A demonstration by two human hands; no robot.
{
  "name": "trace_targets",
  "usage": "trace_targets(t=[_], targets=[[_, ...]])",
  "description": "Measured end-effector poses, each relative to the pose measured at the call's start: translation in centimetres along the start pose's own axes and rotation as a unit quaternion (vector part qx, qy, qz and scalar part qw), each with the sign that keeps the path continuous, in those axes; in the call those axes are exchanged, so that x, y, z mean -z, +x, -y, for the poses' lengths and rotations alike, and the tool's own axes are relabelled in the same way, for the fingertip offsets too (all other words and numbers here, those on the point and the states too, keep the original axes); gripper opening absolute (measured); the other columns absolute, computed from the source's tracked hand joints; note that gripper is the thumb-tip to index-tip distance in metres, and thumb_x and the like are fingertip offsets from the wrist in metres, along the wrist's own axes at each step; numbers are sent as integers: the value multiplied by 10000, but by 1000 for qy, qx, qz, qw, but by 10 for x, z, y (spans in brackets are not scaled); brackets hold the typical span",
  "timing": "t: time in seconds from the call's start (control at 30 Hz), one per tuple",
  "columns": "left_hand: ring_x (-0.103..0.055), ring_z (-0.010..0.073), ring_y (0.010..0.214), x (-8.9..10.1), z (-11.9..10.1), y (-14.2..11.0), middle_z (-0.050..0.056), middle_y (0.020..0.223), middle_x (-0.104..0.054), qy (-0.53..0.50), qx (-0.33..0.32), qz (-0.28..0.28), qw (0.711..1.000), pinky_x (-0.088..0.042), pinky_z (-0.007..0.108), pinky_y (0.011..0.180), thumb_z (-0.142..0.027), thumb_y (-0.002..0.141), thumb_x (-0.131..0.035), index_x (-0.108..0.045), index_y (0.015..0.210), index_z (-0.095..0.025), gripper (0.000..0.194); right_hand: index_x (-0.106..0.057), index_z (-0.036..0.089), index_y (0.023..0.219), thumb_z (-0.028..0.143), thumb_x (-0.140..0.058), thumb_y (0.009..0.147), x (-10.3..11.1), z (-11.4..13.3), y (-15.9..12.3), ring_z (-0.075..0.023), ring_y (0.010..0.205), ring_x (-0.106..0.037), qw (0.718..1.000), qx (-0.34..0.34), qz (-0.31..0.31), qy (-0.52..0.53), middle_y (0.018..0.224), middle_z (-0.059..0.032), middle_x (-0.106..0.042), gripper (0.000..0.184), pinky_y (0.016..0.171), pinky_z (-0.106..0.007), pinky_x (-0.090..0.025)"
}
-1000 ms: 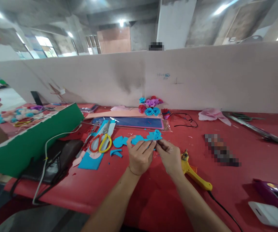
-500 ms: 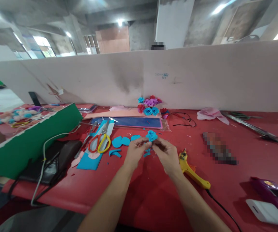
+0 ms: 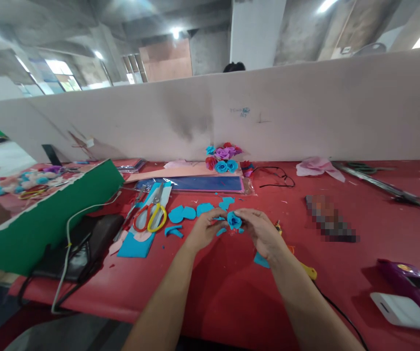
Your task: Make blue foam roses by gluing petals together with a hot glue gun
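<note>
Between my two hands is a blue paper flower (image 3: 234, 221), its rolled centre turned up toward me. My left hand (image 3: 207, 228) pinches it from the left; the fingers of my right hand (image 3: 259, 229) close on its right side. Cut blue petals (image 3: 189, 212) and narrow blue strips (image 3: 174, 231) lie left of and behind my hands. Under my right forearm a yellow glue gun (image 3: 308, 271) is mostly covered, and a blue piece (image 3: 261, 260) shows beside that wrist.
Scissors with red and yellow handles (image 3: 157, 217) rest on blue paper at left. A green board (image 3: 49, 219) and a black bag (image 3: 82, 248) stand beyond them. Finished flowers (image 3: 224, 158) sit by the white partition (image 3: 140, 122). At right are a blurred dark object (image 3: 329, 219) and a white box (image 3: 402, 311).
The flower has come down slightly and tipped so its centre faces me. My right hand has shifted right, over the glue gun. A blue piece now shows near my right wrist.
</note>
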State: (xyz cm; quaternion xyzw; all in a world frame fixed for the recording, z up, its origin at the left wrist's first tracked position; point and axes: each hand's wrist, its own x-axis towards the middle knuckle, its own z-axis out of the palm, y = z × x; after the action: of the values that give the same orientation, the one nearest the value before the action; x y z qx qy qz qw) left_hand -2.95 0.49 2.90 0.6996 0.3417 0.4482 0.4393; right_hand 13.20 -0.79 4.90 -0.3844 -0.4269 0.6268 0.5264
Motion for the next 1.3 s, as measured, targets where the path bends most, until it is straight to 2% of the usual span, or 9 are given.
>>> trace_targets(t=[0.1,0.23,0.43,0.53,0.63,0.8,1.0,1.13,1.3], targets=[[-546,162,796,1,0,0,45,812,-615,5,7,13,1000,-417,290,784,-319,804,-602,-646,800,-167,159,-719,180,627,380,-727,657,4,3,0,-111,554,-485,1000,1,11,-24,578,-2,-623,202,574,-261,-383],[-519,149,753,2,2,1,37,778,-587,-4,18,10,1000,-410,275,731,-316,791,-616,-630,783,-159,158,-753,200,723,345,-726,657,7,7,-1,-117,617,-536,997,40,-5,-62,684,-15,-691,162,626,-265,-398],[-502,136,731,2,3,0,24,775,-567,-11,21,2,1000,-403,255,685,-291,791,-615,-631,798,-166,126,-755,226,744,288,-732,658,9,8,-1,-136,685,-579,992,87,-19,-94,746,-11,-717,109,685,-279,-431],[-511,134,717,1,1,0,21,762,-572,-50,40,-17,998,-410,256,676,-297,774,-633,-636,793,-166,133,-750,220,777,309,-722,680,8,9,-1,-131,671,-572,993,92,-34,-67,742,-14,-705,134,663,-269,-433],[-515,125,701,-2,0,-1,6,744,-582,-110,57,-65,990,-416,263,687,-292,746,-663,-639,780,-170,129,-734,218,806,349,-691,718,4,8,-2,-117,626,-557,996,78,-45,-4,698,-3,-672,164,607,-248,-425],[-534,132,729,-6,6,0,17,770,-613,-158,54,-91,982,-427,273,714,-280,757,-660,-660,815,-172,123,-679,206,768,357,-656,752,0,7,-5,-121,620,-564,998,49,29,36,678,3,-635,154,597,-248,-436],[-538,127,726,-8,11,1,14,762,-618,-202,59,-97,973,-423,263,714,-272,732,-693,-667,796,-174,120,-625,198,732,294,-683,712,-4,9,-8,-107,624,-520,993,93,35,-58,661,26,-583,114,602,-240,-416],[-535,120,718,-9,10,1,7,748,-606,-211,61,-103,970,-420,255,706,-250,734,-689,-663,789,-174,97,-578,191,687,289,-628,751,-4,8,-8,-100,584,-494,987,117,24,-106,605,34,-546,127,560,-234,-397],[-547,124,729,-10,12,2,7,753,-611,-223,57,-129,965,-431,266,728,-247,735,-687,-666,818,-177,110,-536,193,724,307,-587,789,-6,4,-8,-96,543,-530,983,128,13,-130,632,25,-584,141,540,-235,-423]])
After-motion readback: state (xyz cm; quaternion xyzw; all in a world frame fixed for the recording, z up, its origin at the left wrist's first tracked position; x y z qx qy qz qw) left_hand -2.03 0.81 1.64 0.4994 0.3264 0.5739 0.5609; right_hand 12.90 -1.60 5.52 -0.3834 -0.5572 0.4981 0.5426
